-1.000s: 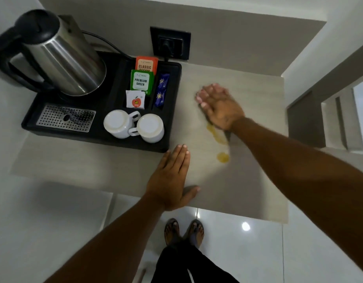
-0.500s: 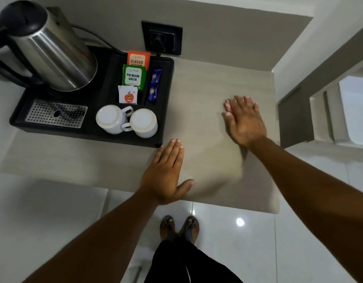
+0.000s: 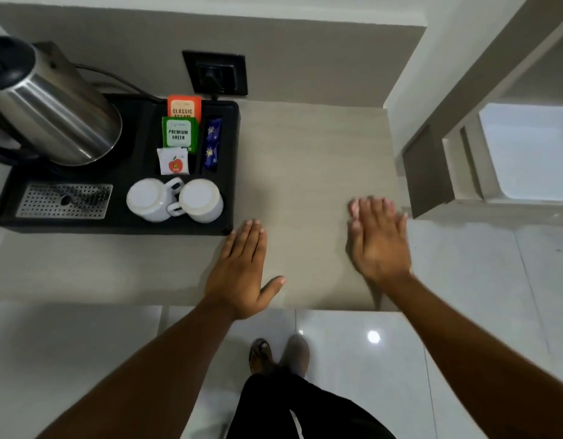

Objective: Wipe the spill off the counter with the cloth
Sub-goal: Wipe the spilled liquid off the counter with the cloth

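My right hand [image 3: 379,242] lies flat, palm down, on the beige counter [image 3: 305,160] close to its right edge. A pale cloth [image 3: 367,294], almost the counter's colour, seems pinned under the palm; only a faint strip of it shows below the wrist. No yellow spill shows anywhere on the counter surface. My left hand [image 3: 242,270] rests flat near the front edge, thumb spread, holding nothing, its fingertips close to the black tray's corner.
A black tray [image 3: 229,172] at the left carries a steel kettle [image 3: 52,115], two upturned white cups [image 3: 175,201], tea sachets [image 3: 180,131] and a drip grate. A wall socket [image 3: 215,72] sits behind. A wall ledge [image 3: 432,172] borders the right edge. Glossy floor and my feet lie below.
My right hand swept from the counter's middle over the yellow spill to the right edge, then toward the front. The yellow streak and drop are gone. My left hand stayed put.
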`<state>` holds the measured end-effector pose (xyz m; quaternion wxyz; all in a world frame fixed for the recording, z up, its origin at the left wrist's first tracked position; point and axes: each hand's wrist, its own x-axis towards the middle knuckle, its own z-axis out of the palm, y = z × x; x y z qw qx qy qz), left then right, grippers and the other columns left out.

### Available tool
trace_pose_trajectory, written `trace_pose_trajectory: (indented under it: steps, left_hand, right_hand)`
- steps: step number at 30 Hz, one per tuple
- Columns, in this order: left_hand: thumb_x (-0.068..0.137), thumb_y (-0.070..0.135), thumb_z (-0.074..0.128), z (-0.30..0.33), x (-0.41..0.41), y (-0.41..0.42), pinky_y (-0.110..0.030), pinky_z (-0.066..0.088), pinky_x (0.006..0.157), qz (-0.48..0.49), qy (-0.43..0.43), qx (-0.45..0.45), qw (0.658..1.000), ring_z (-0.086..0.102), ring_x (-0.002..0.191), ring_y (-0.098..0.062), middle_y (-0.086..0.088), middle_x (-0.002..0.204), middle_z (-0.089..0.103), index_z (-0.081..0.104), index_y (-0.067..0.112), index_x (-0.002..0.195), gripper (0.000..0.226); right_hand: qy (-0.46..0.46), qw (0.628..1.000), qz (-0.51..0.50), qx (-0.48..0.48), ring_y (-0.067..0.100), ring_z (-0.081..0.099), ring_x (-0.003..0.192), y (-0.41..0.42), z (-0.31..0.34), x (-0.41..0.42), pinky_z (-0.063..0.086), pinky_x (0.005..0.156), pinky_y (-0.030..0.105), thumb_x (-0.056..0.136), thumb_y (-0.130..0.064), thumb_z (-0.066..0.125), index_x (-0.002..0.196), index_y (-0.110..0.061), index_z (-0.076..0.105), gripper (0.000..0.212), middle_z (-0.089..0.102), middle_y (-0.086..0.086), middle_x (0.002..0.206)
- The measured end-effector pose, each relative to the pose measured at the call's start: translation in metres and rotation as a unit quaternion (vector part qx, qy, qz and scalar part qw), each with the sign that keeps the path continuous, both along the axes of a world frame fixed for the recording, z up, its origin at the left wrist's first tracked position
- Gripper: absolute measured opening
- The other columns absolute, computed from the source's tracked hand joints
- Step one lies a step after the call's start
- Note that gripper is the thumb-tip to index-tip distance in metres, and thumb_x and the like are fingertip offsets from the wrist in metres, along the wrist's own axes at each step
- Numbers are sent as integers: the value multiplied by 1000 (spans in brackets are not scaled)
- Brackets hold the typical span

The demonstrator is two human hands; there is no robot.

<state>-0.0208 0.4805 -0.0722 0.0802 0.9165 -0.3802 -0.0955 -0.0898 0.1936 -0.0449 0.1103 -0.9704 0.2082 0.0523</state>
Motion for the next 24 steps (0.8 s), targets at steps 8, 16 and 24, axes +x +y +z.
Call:
trace_pose_trajectory:
  steps: [8, 16, 24]
  left_hand:
    - [94, 71, 29, 5, 1, -1, -54, 9, 129, -10, 5, 23, 1000, 4, 160, -35, -23, 171, 10, 14, -2, 160, 100]
    - [95, 70, 28, -2, 1, 1, -55, 10, 129, -15, -20, 22, 999, 8, 160, -37, -25, 170, 14, 17, -4, 159, 99]
    - [96, 69, 32, -1, 2, 0, -53, 6, 130, -8, -17, 21, 1000, 6, 160, -36, -24, 171, 13, 14, -3, 160, 98]
  right_hand:
    - [-31, 999, 44, 6, 39, 10, 154, 68, -7, 25, 7, 125, 52, 102, -37, 33, 156, -13, 29, 59, 26, 16, 164]
    - [-13, 1000, -10, 22, 32, 14, 154, 30, -12, -56, 12, 124, 53, 103, -42, 28, 156, -18, 26, 58, 27, 11, 164]
    - [-27, 995, -90, 24, 38, 9, 154, 5, -5, 37, 8, 124, 55, 103, -42, 28, 156, -10, 23, 63, 21, 16, 165]
